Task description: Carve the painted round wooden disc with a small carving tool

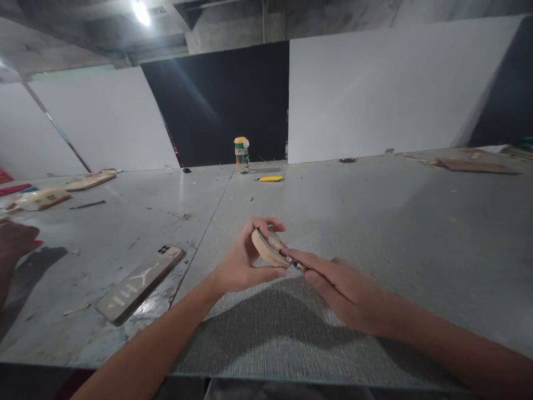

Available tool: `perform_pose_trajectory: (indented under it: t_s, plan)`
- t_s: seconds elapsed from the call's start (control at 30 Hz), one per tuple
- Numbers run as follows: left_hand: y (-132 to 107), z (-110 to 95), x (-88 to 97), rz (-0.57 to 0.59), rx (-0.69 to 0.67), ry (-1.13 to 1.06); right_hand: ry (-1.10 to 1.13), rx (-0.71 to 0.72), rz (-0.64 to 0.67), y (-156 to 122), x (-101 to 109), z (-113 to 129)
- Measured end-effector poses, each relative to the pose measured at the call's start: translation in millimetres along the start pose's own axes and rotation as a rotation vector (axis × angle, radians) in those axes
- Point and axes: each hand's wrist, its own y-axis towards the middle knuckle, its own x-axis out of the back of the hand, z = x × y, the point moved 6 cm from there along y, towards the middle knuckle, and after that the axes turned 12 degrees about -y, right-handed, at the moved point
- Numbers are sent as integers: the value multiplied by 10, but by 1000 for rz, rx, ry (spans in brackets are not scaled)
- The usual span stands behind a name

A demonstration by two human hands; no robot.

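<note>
My left hand point(241, 261) is closed around a small flat tan piece point(266, 249), wood or card by the look of it, held on edge above the grey table point(375, 222). My right hand point(333, 280) is pinched on a thin metal tool point(295, 263) whose tip touches the piece's lower edge. Both hands hover just over the table near its front middle.
A phone in a tan case with a jumping-figure logo point(139, 282) lies face down at the left. A yellow-capped bottle point(242, 154) and a yellow utility knife point(270, 179) sit far back. Card pieces point(89, 181) lie far left. Another person's hand point(14, 241) shows at the left edge.
</note>
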Motion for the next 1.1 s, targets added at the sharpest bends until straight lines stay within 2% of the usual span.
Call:
perform_pose_trajectory:
  t_s: [0.2,0.63,1.1]
  plan:
    - [-2,20,8,10,7,11,36,-1,36,12,-45,-24]
    - [0,56,42,0,17,14,-35,33,45,19,-17,20]
    - [-5,61,33,-1,17,31,-86,39,4,13,14,43]
